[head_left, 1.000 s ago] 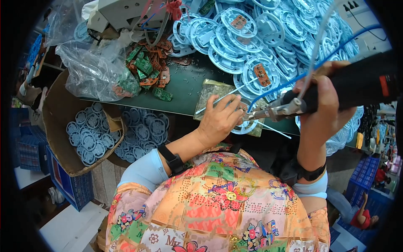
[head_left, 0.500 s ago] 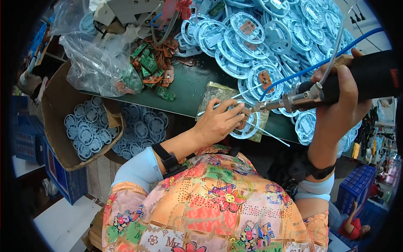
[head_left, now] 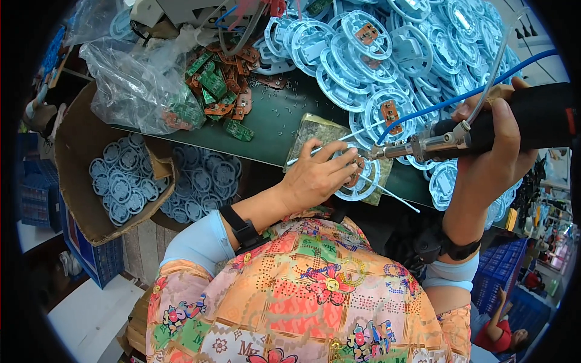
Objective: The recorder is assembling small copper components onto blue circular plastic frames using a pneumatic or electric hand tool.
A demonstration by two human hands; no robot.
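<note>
The left hand (head_left: 315, 176) rests with fingers curled over a pale blue round plastic disc (head_left: 358, 181), pinning it to the surface (head_left: 272, 124). The right hand (head_left: 493, 157) is closed around the black grip of a powered screwdriver (head_left: 484, 130); its metal tip points left and meets the disc just beside the left fingertips.

A clear crumpled plastic bag (head_left: 136, 85) lies at the upper left of the dark green surface, with a loose heap of green and brown circuit boards (head_left: 221, 85) just beside it. A brown cardboard box (head_left: 78, 169) below the edge holds more blue discs.

The held disc has an open ring shape with a small brown board at its middle. It lies at the near edge, between both hands, below a large pile of discs (head_left: 411, 54).
</note>
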